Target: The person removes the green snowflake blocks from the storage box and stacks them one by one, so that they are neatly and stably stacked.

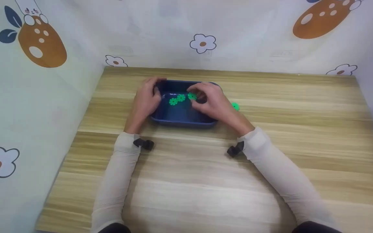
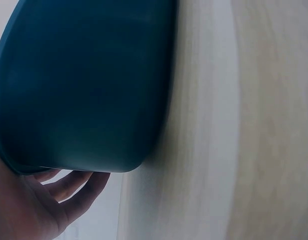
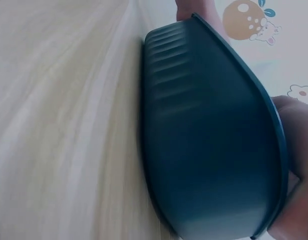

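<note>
A dark blue rectangular tray [image 1: 183, 123] sits on the wooden table. My left hand [image 1: 147, 97] grips its left side, thumb over the rim and fingers along the outer wall; in the left wrist view those fingers [image 2: 76, 192] show behind the tray wall. Above the tray's right half, my right hand [image 1: 210, 100] pinches a green flower-shaped plastic disc [image 1: 192, 96] between thumb and fingers. Two similar discs lie inside, a left one [image 1: 173, 101] and a right one [image 1: 181, 97]. In the right wrist view the tray wall [image 3: 209, 130] hides the fingertips.
Another green disc [image 1: 235, 106] lies on the table just right of the tray, partly covered by my right forearm. The wood-grain table [image 1: 303, 129] stretches to both sides. A wall covering [image 1: 238, 38] with printed flowers and fruit stands behind its back edge.
</note>
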Motion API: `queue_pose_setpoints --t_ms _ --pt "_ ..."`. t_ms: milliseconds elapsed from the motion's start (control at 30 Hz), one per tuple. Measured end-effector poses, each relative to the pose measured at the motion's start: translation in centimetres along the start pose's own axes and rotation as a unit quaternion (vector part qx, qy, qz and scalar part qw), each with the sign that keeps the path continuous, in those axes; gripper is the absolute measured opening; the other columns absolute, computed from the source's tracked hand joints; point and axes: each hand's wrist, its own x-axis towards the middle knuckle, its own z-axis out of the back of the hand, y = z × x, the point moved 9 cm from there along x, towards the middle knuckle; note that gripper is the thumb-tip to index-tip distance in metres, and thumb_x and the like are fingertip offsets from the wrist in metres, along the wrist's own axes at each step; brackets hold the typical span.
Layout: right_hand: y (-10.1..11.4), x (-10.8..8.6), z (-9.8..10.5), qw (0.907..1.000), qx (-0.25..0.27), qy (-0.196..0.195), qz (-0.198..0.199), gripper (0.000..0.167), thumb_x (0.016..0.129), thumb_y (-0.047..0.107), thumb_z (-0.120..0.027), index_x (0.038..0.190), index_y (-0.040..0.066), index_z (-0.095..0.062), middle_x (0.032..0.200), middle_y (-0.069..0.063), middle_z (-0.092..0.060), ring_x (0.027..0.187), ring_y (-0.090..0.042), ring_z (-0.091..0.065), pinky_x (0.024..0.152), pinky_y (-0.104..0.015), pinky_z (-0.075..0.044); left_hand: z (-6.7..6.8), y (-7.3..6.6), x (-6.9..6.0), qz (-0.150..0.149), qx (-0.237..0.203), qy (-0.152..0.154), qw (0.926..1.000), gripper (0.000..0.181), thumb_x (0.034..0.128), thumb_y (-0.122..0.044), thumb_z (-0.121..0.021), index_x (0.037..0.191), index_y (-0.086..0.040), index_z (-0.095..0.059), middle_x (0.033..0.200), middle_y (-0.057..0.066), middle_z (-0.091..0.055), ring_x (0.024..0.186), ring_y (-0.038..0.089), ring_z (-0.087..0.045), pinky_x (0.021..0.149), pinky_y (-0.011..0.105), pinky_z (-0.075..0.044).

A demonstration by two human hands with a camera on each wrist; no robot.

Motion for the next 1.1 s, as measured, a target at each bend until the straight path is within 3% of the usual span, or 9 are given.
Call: queue_pose_setpoints --t_ms 267,567,867,1100 --pt "0.8 -1.1 1.3 0.9980 0.053 -0.017 0.029 0.030 0.095 0.015 -0.078 0.125 0.011 -0.078 0.119 -0.005 -0.074 0.099 -0.019 -0.072 0.091 -0.038 -0.064 0.1 -0.1 0.0 -0.007 -0.002 -0.002 1.0000 0.048 0.0984 0.004 -0.048 0.138 -0.010 -0.072 0.142 0.013 -0.070 0.140 0.030 -0.061 0.123 0.049 -0.044" --pt "1.5 -2.5 2.2 0.9968 0.046 -0.021 0.062 0.028 0.096 0.019 -0.078 0.123 0.009 -0.077 0.116 -0.006 -0.074 0.102 -0.018 -0.073 0.093 -0.035 -0.064 0.0 -0.1 0.1 -0.007 -0.002 -0.002 1.0000 0.048 0.0983 0.004 -0.049 0.138 -0.011 -0.072 0.142 0.012 -0.070 0.140 0.030 -0.060 0.124 0.049 -0.042" --pt "1.0 -3.8 3.2 0.9977 0.026 -0.025 0.057 0.028 0.095 0.019 -0.078 0.122 0.013 -0.078 0.119 -0.001 -0.074 0.110 -0.016 -0.068 0.097 -0.034 -0.059 0.1 0.0 -0.1 0.001 0.016 -0.001 0.9999 0.048 0.0995 0.001 -0.048 0.139 -0.013 -0.072 0.143 0.011 -0.070 0.141 0.031 -0.060 0.124 0.050 -0.043" --pt "0.1 -4.6 4.3 0.9975 0.051 -0.024 0.042 0.028 0.095 0.015 -0.079 0.123 0.018 -0.079 0.119 0.000 -0.074 0.104 -0.015 -0.073 0.094 -0.036 -0.064 0.0 0.1 0.0 0.004 0.014 0.000 0.9999 0.048 0.0998 0.002 -0.048 0.138 -0.012 -0.072 0.143 0.012 -0.070 0.141 0.030 -0.059 0.124 0.050 -0.043"
